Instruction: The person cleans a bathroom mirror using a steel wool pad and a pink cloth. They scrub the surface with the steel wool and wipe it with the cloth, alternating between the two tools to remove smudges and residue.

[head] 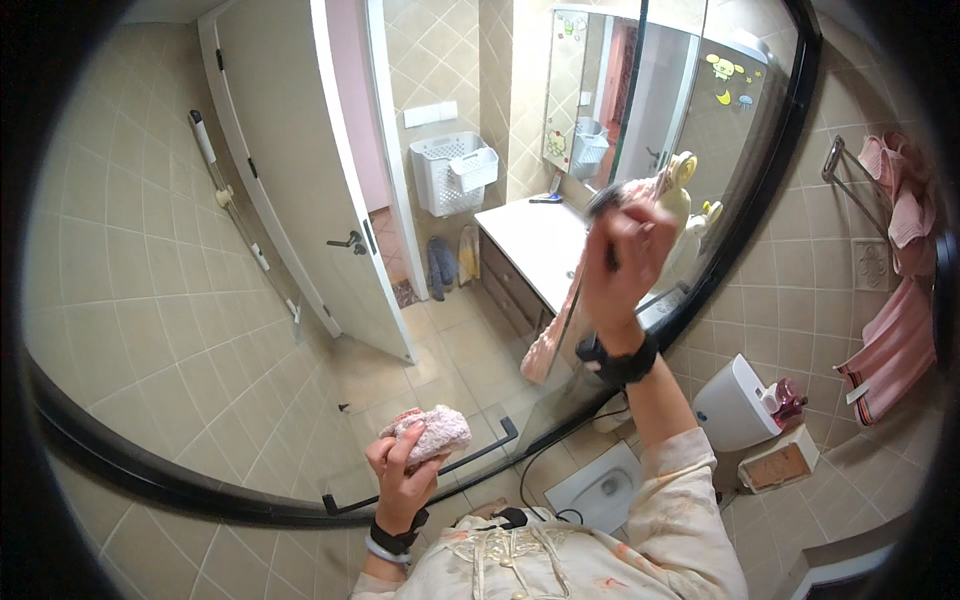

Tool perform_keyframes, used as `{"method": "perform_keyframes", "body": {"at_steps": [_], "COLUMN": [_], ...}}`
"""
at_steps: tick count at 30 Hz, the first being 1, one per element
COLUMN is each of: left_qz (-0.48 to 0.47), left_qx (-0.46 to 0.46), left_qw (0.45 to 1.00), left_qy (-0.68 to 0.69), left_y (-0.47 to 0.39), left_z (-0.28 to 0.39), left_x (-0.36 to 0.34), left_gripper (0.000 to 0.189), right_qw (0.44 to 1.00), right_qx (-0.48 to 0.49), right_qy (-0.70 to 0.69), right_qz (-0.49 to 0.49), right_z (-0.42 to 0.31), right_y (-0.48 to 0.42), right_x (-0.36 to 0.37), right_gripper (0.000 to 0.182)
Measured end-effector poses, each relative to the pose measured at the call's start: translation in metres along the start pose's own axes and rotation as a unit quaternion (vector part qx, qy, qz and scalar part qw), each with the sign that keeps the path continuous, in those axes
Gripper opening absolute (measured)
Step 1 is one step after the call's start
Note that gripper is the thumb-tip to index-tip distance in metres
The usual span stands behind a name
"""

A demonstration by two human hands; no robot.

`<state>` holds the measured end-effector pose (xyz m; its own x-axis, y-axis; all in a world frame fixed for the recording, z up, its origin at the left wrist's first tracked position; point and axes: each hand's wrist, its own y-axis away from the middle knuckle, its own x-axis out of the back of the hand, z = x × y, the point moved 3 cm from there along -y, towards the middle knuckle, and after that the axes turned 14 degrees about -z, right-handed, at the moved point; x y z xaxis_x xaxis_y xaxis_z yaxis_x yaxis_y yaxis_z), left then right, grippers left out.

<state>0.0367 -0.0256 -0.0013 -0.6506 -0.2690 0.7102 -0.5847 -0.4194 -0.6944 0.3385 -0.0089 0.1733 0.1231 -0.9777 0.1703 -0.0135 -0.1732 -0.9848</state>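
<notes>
My left hand grips a bunched, fluffy pink cloth in front of the glass shower panel, above its black handle bar. Raised to the right, my right hand is blurred, its fingers curled close to the glass at the height of the mirror cabinet. Something dark shows at its fingertips, too blurred to name. A pink textured towel hangs beside and behind this hand, partly hidden by it. Whether my right fingers hold the towel or the dark thing, I cannot tell.
Beyond the glass are a white washbasin counter, white perforated baskets and a half-open door. A black curved rail edges the glass. At right are a white toilet tank, a squat toilet and pink towels on the wall.
</notes>
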Motion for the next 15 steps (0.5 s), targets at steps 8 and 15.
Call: {"method": "perform_keyframes", "body": {"at_steps": [8,15], "left_qz": [-0.018,-0.010], "left_qx": [0.013,0.004], "left_qw": [1.000,1.000], "left_qy": [-0.010,0.029], "left_y": [0.004,0.003], "left_z": [-0.001,-0.001], "left_x": [0.003,0.002], "left_gripper": [0.018,0.017], "right_qw": [0.999,0.959], "right_qx": [-0.045,0.072], "right_qy": [-0.017,-0.124], "right_qz": [0.020,-0.244], "right_z": [0.008,-0.037], "right_y": [-0.011,0.024], "right_x": [0.003,-0.013], "right_gripper": [0.016,0.015]}}
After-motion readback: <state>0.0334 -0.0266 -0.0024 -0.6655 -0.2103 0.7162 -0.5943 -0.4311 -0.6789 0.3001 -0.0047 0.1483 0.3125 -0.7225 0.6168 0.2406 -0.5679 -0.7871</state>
